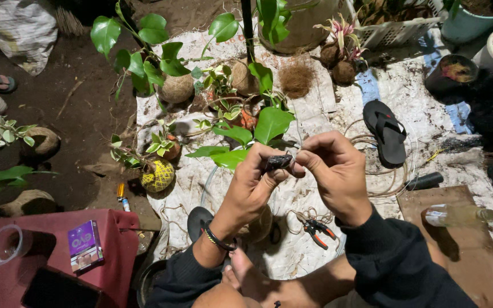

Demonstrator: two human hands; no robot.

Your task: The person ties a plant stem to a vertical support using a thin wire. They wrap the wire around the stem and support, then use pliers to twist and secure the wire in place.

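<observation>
Left hand [252,179] pinches a small dark lighter-like object [278,162] above the white woven sheet [292,251]; right hand [335,171] grip closed on a thin string at its tip, barely visible. Risk: string slips, or fingers singe; plant leaves [272,122] sit just behind.

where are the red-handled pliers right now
In the head view the red-handled pliers lie on the white sheet low in the middle, just below the right hand and beside that arm's dark sleeve.
</observation>
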